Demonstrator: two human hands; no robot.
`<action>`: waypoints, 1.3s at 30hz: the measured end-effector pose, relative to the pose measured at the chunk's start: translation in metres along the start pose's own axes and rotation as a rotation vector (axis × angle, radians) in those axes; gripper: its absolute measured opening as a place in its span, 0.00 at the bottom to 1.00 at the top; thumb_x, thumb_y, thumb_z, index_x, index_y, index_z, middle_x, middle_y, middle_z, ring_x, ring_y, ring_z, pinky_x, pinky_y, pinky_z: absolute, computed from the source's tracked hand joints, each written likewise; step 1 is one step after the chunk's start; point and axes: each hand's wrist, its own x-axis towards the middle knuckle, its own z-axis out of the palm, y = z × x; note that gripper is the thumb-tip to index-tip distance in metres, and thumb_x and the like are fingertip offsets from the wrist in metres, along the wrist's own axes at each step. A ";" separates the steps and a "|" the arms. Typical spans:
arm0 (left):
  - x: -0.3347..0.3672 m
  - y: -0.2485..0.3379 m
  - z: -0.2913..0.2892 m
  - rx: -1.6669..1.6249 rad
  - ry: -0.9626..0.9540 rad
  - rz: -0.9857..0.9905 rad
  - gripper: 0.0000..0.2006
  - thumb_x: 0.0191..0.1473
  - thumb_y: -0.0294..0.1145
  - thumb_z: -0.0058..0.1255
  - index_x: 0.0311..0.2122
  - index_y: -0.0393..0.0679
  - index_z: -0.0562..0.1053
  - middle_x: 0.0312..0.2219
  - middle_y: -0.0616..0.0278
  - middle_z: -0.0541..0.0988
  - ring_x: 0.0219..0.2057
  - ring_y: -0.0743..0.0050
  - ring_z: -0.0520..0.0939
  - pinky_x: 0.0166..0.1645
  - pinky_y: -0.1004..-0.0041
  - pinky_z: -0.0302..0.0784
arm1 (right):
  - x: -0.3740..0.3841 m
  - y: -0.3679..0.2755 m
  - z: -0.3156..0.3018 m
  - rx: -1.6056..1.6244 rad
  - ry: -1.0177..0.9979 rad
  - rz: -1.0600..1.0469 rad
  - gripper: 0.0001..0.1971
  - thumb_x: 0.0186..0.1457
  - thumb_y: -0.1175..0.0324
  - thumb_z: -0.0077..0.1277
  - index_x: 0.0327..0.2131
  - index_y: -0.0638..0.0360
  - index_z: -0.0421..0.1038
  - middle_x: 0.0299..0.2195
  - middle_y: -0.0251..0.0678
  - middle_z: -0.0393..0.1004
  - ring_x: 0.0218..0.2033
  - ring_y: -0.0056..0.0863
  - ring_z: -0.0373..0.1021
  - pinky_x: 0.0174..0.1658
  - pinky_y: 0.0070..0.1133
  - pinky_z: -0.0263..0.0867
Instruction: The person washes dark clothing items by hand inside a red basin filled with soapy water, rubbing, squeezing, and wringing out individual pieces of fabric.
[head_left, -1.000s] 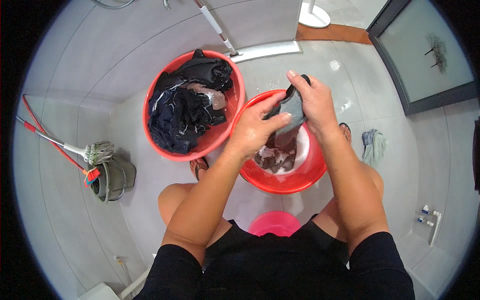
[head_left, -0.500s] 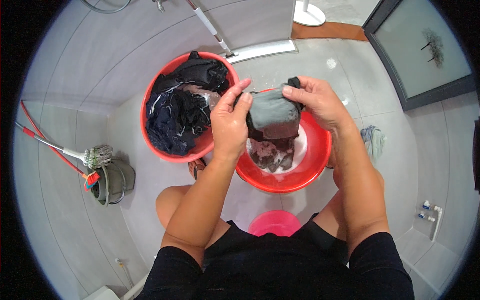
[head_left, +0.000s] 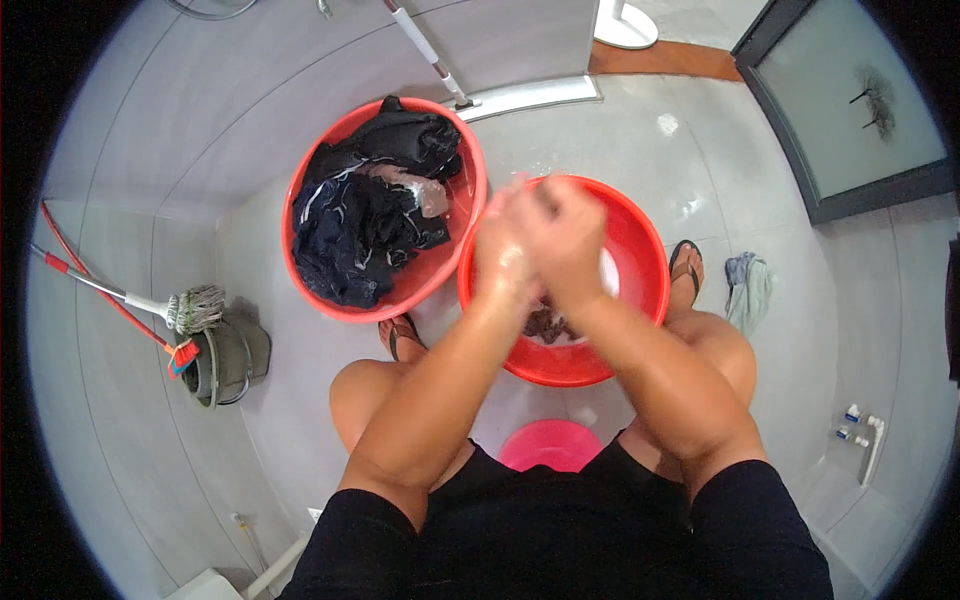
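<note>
My left hand (head_left: 503, 245) and my right hand (head_left: 568, 238) are pressed together over the red basin (head_left: 640, 335), both smeared by motion. Their fingers look closed round a bunched dark cloth (head_left: 548, 324). Most of the cloth is hidden by my hands and wrists; a wet brownish-black end shows below them, in the basin. White suds (head_left: 609, 270) lie beside it. Left of my hands, a lighter red basin (head_left: 455, 275) holds a heap of wet black and navy clothes (head_left: 365, 235).
A pink basin (head_left: 550, 440) sits between my legs. A pale grey-green cloth (head_left: 748, 292) lies on the floor to the right. At the left stand a dark bucket (head_left: 240, 355), a string mop (head_left: 195, 310) and a red brush (head_left: 183, 355). A dark-framed door (head_left: 850, 110) is at far right.
My hands have come together from holding the grey-black cloth spread between them. Its grey face no longer shows. The view has shifted slightly, and my right foot now shows beside the basin.
</note>
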 end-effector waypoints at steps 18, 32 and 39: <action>-0.027 0.038 0.035 0.307 -0.236 -0.089 0.31 0.62 0.36 0.55 0.66 0.36 0.60 0.56 0.57 0.72 0.55 0.71 0.75 0.61 0.69 0.68 | 0.044 0.035 -0.041 0.310 -0.144 0.618 0.23 0.59 0.51 0.58 0.23 0.63 0.74 0.17 0.29 0.68 0.21 0.16 0.63 0.25 0.26 0.61; -0.021 0.044 0.008 0.472 -0.172 0.246 0.28 0.60 0.25 0.54 0.64 0.30 0.62 0.54 0.53 0.72 0.51 0.74 0.74 0.58 0.73 0.69 | 0.048 0.023 -0.086 0.311 -0.420 0.502 0.10 0.58 0.68 0.58 0.32 0.63 0.68 0.25 0.27 0.70 0.26 0.13 0.65 0.28 0.18 0.63; -0.016 0.050 0.014 0.209 -0.177 0.157 0.30 0.61 0.26 0.54 0.66 0.32 0.59 0.58 0.55 0.68 0.55 0.71 0.72 0.62 0.70 0.65 | 0.050 0.012 -0.077 0.530 -0.350 0.494 0.09 0.61 0.68 0.56 0.36 0.64 0.69 0.27 0.31 0.74 0.28 0.16 0.69 0.30 0.18 0.67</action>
